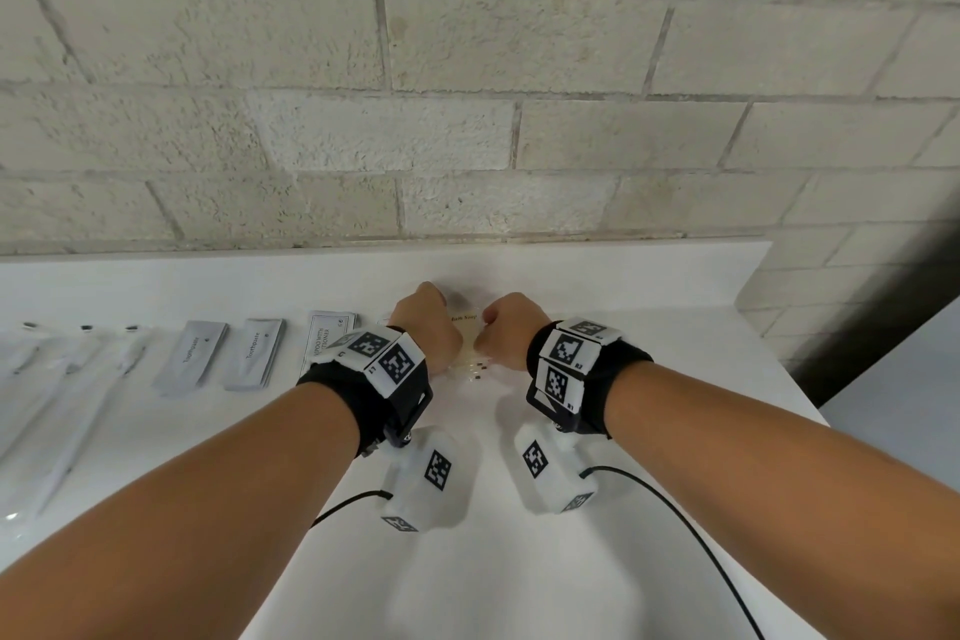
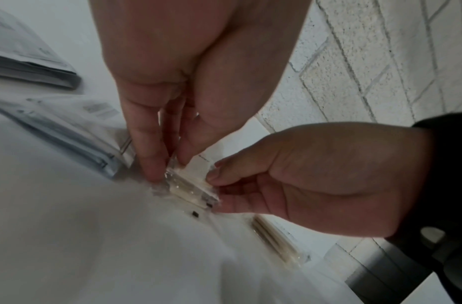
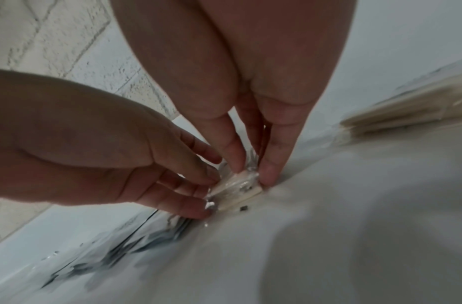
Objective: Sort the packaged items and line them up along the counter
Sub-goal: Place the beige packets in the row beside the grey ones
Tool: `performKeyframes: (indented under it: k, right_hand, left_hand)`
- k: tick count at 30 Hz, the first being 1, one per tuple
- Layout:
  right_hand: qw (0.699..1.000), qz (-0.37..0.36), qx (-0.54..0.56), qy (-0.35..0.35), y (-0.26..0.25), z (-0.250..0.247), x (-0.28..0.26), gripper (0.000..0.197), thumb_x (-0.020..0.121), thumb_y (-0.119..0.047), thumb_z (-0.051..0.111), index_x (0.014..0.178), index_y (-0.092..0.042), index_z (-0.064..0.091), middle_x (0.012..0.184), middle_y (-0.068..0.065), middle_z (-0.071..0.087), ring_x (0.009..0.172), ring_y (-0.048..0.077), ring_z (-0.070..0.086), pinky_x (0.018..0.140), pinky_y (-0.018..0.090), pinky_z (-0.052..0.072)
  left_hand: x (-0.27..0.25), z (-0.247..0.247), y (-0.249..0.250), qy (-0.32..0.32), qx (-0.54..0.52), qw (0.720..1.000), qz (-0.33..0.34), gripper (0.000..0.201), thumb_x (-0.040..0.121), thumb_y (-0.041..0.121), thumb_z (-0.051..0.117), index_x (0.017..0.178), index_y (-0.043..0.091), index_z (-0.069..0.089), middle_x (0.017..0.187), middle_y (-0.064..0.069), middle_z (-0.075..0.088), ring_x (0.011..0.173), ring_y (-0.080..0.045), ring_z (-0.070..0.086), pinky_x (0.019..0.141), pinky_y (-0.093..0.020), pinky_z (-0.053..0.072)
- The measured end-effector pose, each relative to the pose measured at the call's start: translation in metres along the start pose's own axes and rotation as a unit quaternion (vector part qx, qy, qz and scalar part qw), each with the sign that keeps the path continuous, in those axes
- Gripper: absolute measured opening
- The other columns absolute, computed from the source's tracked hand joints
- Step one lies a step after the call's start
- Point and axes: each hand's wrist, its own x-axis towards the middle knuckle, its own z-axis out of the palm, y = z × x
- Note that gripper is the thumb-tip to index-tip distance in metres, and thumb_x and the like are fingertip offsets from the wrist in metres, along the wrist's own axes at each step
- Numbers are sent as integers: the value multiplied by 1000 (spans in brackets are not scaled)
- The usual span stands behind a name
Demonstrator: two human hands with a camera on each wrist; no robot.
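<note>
A clear-wrapped cream bath soap packet point(image 1: 470, 343) lies on the white counter point(image 1: 623, 327), near the brick wall. Both hands are at it. My left hand point(image 1: 431, 327) pinches its left end, thumb and fingers curled down onto the wrapper point(image 2: 191, 185). My right hand point(image 1: 506, 333) pinches the right end point(image 3: 237, 187). In the left wrist view the left hand point(image 2: 170, 166) comes from above and the right hand point(image 2: 219, 191) from the right. In the right wrist view the right hand point(image 3: 253, 172) and the left hand point(image 3: 206, 193) meet on the packet. It seems to rest on a second soap packet.
Left of the hands, a row runs along the counter: a shampoo sachet point(image 1: 327, 338), two toothpaste packets point(image 1: 255, 353) point(image 1: 191, 359) and wrapped toothbrushes point(image 1: 78, 379). Another stack of soap packets point(image 2: 276, 242) lies just right. The counter ends at the right point(image 1: 779, 327).
</note>
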Motion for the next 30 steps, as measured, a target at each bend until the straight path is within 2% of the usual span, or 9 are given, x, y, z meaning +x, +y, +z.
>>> performKeyframes:
  k: [2,6,8,9,10,12,18,25,30]
  right_hand:
    - [1000,-1,-17,3,1,0,-3,39,87,0,51,55,-10,31,57,4,34,61,22,41,45,22,27]
    - [1000,10,-24,2,0,-1,-4,35,88,-2,51,58,-10,33,60,3,37,75,25,44,48,23,31]
    - [1000,4,-26,-7,-2,-4,-6,12,90,-4,49,81,-6,56,82,8,57,93,30,56,67,28,47]
    - [999,6,-33,-9,-1,-6,-5,19,92,-5,48,105,-3,60,106,11,63,109,31,58,84,31,50]
    - [999,7,-42,-8,-2,-7,-8,33,93,-6,47,124,0,54,127,14,58,121,30,54,97,32,46]
    - [999,-2,-51,3,-1,-7,-9,41,95,-6,45,135,2,46,140,16,50,128,30,49,104,33,42]
    - [999,-26,18,-31,4,-5,-6,54,92,-6,49,144,-8,34,144,13,44,124,31,53,103,38,46]
    - [996,-41,-41,-73,11,-6,-12,101,67,-13,82,148,-13,21,141,8,46,123,29,52,100,42,48]
    - [989,-30,-139,-46,11,-5,-18,82,69,-19,80,136,-3,36,132,11,47,116,29,54,92,38,53]
  left_hand:
    - [-1,-2,2,-5,6,1000,-4,45,86,3,54,129,6,43,121,-14,60,110,-29,59,90,-37,53]
    - [-6,-5,6,-5,22,1000,-18,49,86,1,51,134,1,40,126,-17,58,116,-30,57,96,-38,51]
    - [-8,-7,7,0,38,999,-23,49,88,-1,49,137,-1,39,131,-18,55,119,-31,56,97,-36,51]
    - [-9,-8,8,3,47,999,-26,48,89,-1,48,137,-1,40,132,-18,54,120,-30,56,97,-35,51]
    - [-10,-10,9,6,54,998,-28,46,90,0,47,136,-1,42,134,-17,54,121,-30,55,97,-32,50]
    - [-12,-11,12,13,57,998,-30,44,92,2,46,136,-1,43,135,-16,54,124,-29,53,98,-30,46]
    - [-13,-9,14,-14,-5,999,-47,51,87,3,47,136,3,36,120,-20,62,111,-34,61,96,-42,51]
    - [-16,-8,15,-20,-22,999,-45,51,85,3,48,135,5,37,121,-19,60,104,-35,64,93,-45,53]
    - [-14,-10,9,-8,7,999,-35,49,88,4,52,135,1,41,126,-16,58,114,-30,58,93,-33,50]
